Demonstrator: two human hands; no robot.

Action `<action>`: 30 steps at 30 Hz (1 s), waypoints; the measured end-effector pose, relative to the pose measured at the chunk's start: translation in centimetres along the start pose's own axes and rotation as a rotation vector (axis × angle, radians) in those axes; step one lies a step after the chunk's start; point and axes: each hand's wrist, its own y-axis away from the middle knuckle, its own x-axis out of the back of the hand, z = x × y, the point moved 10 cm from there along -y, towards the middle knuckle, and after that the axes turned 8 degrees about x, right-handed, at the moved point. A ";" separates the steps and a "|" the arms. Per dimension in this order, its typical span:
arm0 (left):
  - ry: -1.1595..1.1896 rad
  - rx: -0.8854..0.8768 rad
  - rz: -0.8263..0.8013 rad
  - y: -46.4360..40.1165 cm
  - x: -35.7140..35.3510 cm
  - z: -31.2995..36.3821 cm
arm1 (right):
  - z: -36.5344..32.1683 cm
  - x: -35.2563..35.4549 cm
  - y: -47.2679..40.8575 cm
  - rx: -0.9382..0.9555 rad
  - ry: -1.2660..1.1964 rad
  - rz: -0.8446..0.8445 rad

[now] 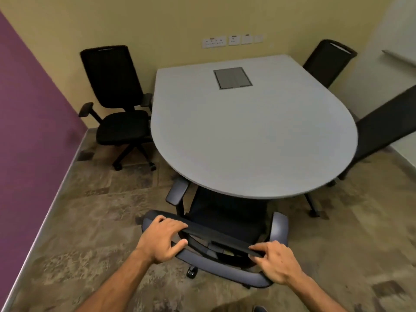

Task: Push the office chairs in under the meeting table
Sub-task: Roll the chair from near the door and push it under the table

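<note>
Bottom centre of frame: near chair [225,221], seen from behind and above. Seat front sits under the rounded edge of the meeting table [254,136]; backrest and both armrests are outside the edge.

Hands:
- Left hand [163,240]: closed on the top bar of the backrest, left end. Fingers wrap over the bar, thumb below it.
- Right hand [273,262]: on the right end of the same bar. Fingertips [255,247] curled over the edge, thumb pinching from underneath.
- Both forearms enter from the bottom edge of frame.

Other chairs:
- Left chair [119,104], upper left of frame: black, pulled out, beside the table's left edge. Seat fully exposed; one armrest is close to the table edge, contact cannot be told.
- Far right chair [329,61], upper right: backrest only visible, up against the table's far right edge.
- Right chair [387,129], right edge of frame: backrest tilted, partly cut off by frame; legs visible below the table's rim.

Table: pale grey top, straight at the far side, rounded at the near side. Grey hatch [233,78] set flush in the top, toward the far end.

Surroundings: wall sockets [231,40] on the yellow wall above the table; purple wall [29,131] at left; mottled carpet [90,221] underfoot.
</note>
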 end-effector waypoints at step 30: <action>-0.014 -0.064 0.004 2.9 3.9 -13.0 | -10.9 -5.6 -1.5 -0.456 -0.298 0.240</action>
